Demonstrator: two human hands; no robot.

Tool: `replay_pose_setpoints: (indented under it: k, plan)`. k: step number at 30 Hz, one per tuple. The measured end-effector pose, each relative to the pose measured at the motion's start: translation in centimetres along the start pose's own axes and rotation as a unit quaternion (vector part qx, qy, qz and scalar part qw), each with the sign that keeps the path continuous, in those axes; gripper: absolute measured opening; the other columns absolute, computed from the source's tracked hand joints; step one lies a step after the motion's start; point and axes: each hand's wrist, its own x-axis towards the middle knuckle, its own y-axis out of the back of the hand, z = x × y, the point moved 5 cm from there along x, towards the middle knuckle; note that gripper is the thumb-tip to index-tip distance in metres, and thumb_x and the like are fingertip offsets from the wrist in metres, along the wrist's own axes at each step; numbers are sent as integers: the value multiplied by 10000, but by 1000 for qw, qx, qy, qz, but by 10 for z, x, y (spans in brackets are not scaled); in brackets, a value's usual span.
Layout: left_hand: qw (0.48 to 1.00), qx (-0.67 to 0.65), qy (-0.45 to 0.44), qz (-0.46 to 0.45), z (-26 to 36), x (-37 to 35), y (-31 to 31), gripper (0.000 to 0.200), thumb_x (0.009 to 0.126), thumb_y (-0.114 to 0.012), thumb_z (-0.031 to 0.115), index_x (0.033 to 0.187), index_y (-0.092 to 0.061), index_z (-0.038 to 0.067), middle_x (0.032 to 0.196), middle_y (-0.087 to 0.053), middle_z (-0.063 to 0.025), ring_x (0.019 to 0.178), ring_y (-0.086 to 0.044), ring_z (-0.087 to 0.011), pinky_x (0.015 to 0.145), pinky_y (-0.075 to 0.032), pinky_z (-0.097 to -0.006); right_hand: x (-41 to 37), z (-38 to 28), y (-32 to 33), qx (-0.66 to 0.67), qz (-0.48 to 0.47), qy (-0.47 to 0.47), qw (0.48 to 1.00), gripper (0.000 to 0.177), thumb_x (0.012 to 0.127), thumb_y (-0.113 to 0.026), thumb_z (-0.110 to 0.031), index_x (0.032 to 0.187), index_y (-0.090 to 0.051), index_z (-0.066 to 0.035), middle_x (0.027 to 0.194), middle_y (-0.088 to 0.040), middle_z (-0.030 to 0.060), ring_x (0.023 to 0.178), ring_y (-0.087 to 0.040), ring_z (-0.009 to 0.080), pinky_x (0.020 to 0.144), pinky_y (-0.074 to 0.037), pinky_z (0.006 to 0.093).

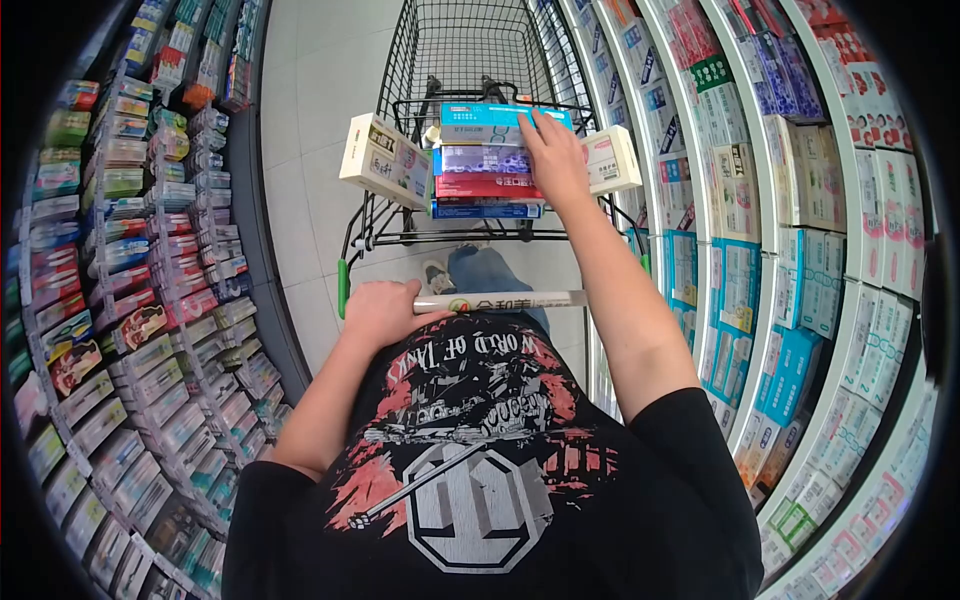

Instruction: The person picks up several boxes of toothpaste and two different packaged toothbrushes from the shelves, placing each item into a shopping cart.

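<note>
My left hand is wrapped round the left end of the cart's handle bar. Farther forward, my right hand lies on the right part of a stack of boxes, its fingers spread over the blue-and-white top box. Below that box in the stack are a purple one, a red one and a dark blue one. A cream box leans at the left of the stack, and another cream box stands at its right, beside my right hand.
The wire cart extends ahead. Shelves of small packets line the left side, and shelves of boxed goods line the right. Pale floor tiles show at the cart's left. A shoe shows below the cart.
</note>
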Motion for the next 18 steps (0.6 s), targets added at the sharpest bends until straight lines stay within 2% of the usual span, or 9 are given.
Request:
replay_pose_setpoints:
  k: [6,8,9,10,11,13,14,16,18]
  plan:
    - [1000,-4,3,-5,-3,-1,-6,759,801,-566,833,792,-668,80,656,-670,-157,657,-690,-371,606,-545,-473,-5,0,-5,-13,-5,-2,1000,549,872,-594,-28,1415,-565,-101,1464,-559,145,1299,-563,342,1081,-445,472]
    - [999,0,-11,30,-4,1,-8,749,807,-577,814,814,-669,71,704,-687,-170,706,-694,-387,630,-540,-481,-4,-3,5,-50,-20,3,999,544,871,-566,-36,1410,-577,-107,1504,-519,160,1363,-506,371,1122,-401,512]
    - [1000,-2,5,9,-3,3,-5,742,813,-580,804,828,-669,67,721,-690,-175,726,-693,-394,640,-536,-489,-6,-2,10,9,-35,-37,999,550,850,-573,-40,1395,-592,-108,1519,-497,170,1353,-504,390,1120,-396,542]
    - [1000,-3,12,-13,-1,2,-4,735,818,-583,793,843,-669,64,738,-693,-180,746,-692,-401,650,-532,-496,-12,-2,19,61,-6,-41,997,536,832,-588,-42,1366,-607,-93,1460,-546,181,1309,-539,371,1108,-404,542]
    - [999,11,23,-34,-2,3,-9,750,837,-554,800,875,-680,62,806,-719,-187,792,-709,-396,696,-555,-495,-18,-7,39,42,45,-29,998,505,823,-598,-46,1325,-635,-84,1389,-596,187,1282,-562,343,1088,-432,513]
    - [1000,14,5,4,3,-2,-5,734,844,-564,782,853,-651,54,785,-703,-207,780,-691,-423,670,-526,-510,-39,-12,78,77,118,-47,989,471,793,-631,-41,1262,-665,-72,1331,-641,157,1251,-589,314,1060,-458,471]
    - [999,31,4,5,4,0,1,710,858,-575,755,839,-640,48,768,-689,-221,772,-679,-441,664,-512,-523,-57,-6,107,35,125,-74,989,471,793,-631,-41,1262,-665,-72,1331,-641,157,1251,-589,314,1060,-458,471]
    - [999,40,-13,1,-1,4,-4,684,883,-574,721,837,-635,41,763,-683,-224,776,-674,-452,679,-510,-535,-88,-5,151,88,156,-101,979,413,775,-669,-17,1185,-688,-65,1316,-659,101,1204,-620,304,1014,-483,448]
    - [998,49,-37,-2,-5,7,-10,677,895,-568,705,836,-632,34,765,-680,-231,784,-671,-457,688,-509,-540,-135,14,179,18,163,-139,977,410,764,-678,-19,1171,-690,-73,1307,-665,82,1189,-624,295,1001,-486,440]
